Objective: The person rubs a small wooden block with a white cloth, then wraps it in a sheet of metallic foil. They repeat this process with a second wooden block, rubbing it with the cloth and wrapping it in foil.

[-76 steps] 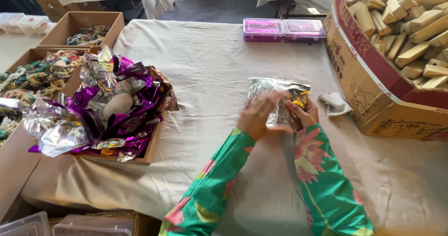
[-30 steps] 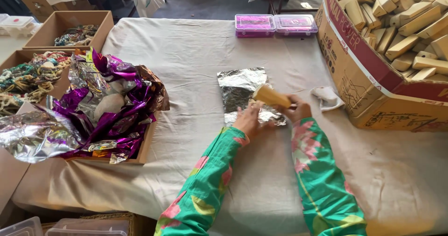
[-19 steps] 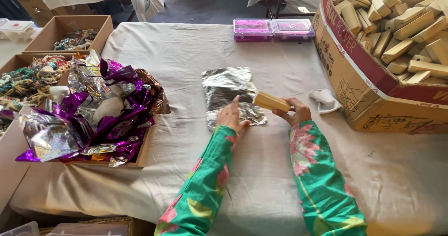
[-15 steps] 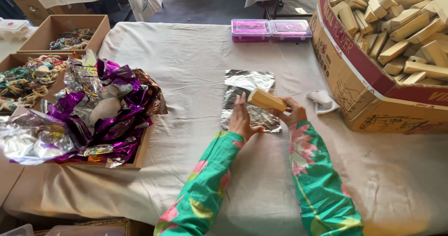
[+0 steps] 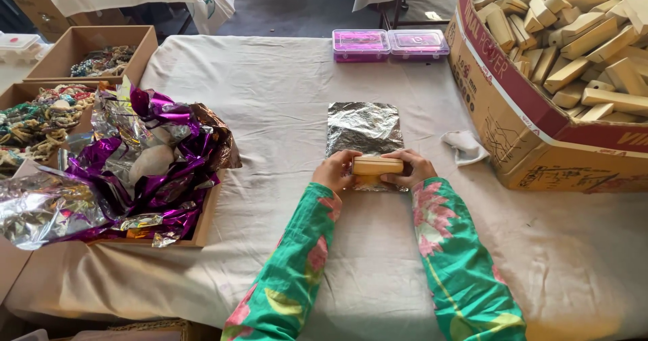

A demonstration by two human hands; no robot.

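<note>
Hands met at the near end of a silver foil sheet that lay flat on the cloth-covered worktop. The left hand and the right hand each gripped one end of a pale wooden block, fingers curled round it, so the block lay crosswise on the near edge of the foil, between the two hands. Both sleeves were green with pink flowers.

Just right of the foil sat a small crumpled white cloth, near the right hand but apart from it. Beyond that cloth stood a large cardboard box filled with many more pale wooden blocks, piled loosely. At the far edge of the worktop, beyond the foil, two purple-tinted plastic cases stood side by side, touching.

To the left, well apart from the hands, a shallow cardboard tray held a heap of crinkled purple and silver wrapping foil that spilled over its sides. Further left were open boxes of beaded strings, their contents too small to tell in detail.
</note>
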